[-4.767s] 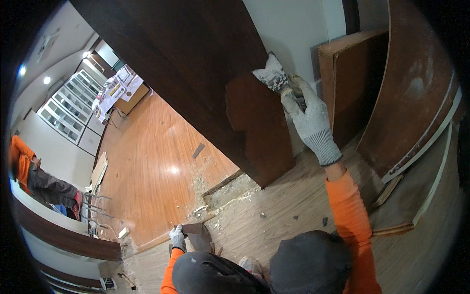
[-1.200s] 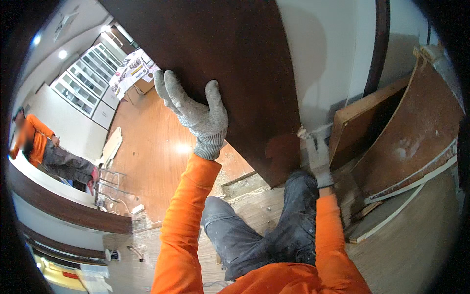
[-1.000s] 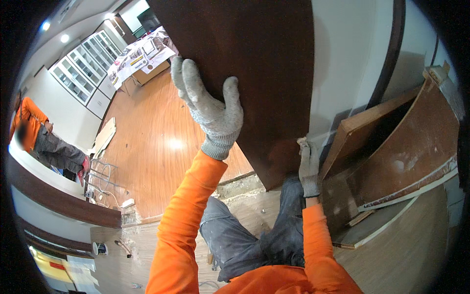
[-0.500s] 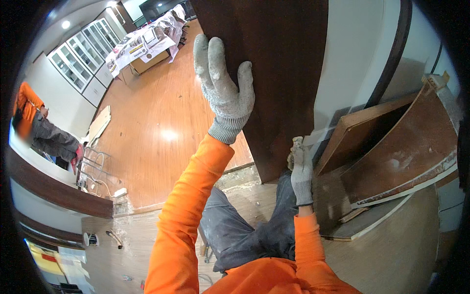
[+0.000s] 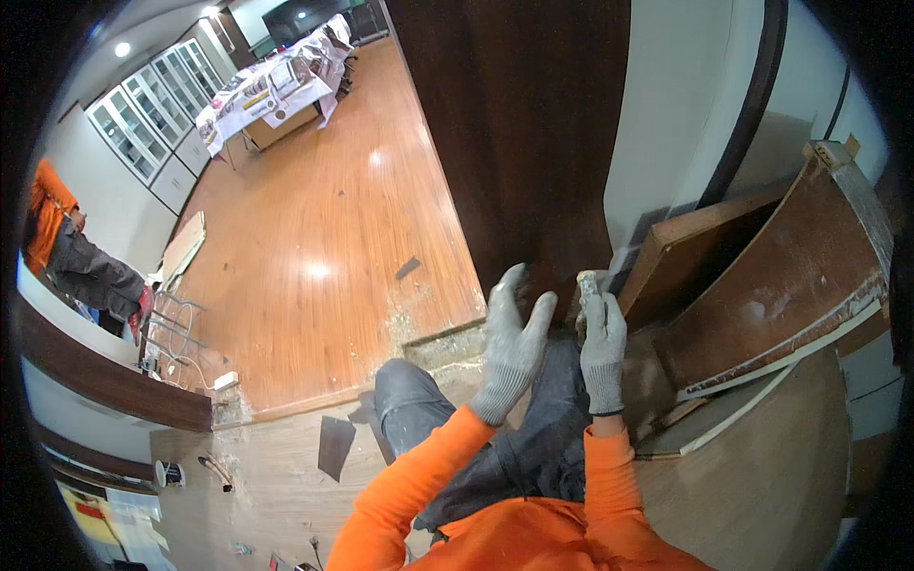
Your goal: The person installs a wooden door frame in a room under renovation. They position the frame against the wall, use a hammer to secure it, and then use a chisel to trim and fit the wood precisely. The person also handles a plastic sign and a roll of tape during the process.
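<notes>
A tall dark brown door panel [image 5: 533, 124] stands in front of me at the edge of the wood floor. My left hand [image 5: 514, 347], in a grey knit glove, is raised over my knees with fingers spread, holding nothing. Close to the panel's lower right corner is my right hand [image 5: 603, 357], gloved the same way. Its fingers curl around a small, pale, dust-caked thing [image 5: 586, 284] whose kind I cannot make out. A broken, chipped strip of floor edge [image 5: 443, 347] lies beside my left knee.
Brown boards [image 5: 762, 285] lean against the wall at right. Dark scraps [image 5: 335, 447] lie on the floor. At left, another person [image 5: 81, 252] stands near a metal stool [image 5: 173, 319]. A covered table [image 5: 271, 100] and glass-door cabinets [image 5: 157, 114] are farther off.
My left hand has come down from in front of the panel to above my knees. My right hand has shifted slightly to the right. Dark floor scraps that my arm covered now show.
</notes>
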### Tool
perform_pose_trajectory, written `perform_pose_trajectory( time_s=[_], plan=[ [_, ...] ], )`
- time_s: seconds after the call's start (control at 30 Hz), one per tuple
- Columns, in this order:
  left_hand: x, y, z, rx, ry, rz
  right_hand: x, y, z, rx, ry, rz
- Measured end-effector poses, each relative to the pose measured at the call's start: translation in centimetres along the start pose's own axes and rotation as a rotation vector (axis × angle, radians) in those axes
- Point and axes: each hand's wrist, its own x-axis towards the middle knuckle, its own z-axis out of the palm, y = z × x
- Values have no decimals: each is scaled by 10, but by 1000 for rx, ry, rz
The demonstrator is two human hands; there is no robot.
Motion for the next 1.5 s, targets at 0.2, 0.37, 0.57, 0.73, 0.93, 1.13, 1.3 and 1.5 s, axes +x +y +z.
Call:
perform_pose_trajectory(
  time_s=[0.2,0.37,0.57,0.73,0.93,1.13,1.3,1.5],
  plan=[
    [37,24,48,-8,-246,-301,-14,-60,-31,-151,-24,65],
    [34,45,56,-242,-196,-308,-23,-78,-42,-99,11,104],
    [12,14,23,-133,-222,-87,3,24,-53,-157,21,-150],
    [-29,-16,-55,-220,-112,-405,22,19,-42,50,-107,-48],
    [-63,-109,-188,-166,376,-479,44,37,-8,219,-178,57],
    [-146,-191,-304,-285,866,-534,56,43,43,296,-156,-13],
    [-247,-275,-351,-333,974,-824,63,33,51,393,-181,-41],
    [-380,-349,-403,-603,1053,-971,49,21,67,517,-186,39]
  ],
)
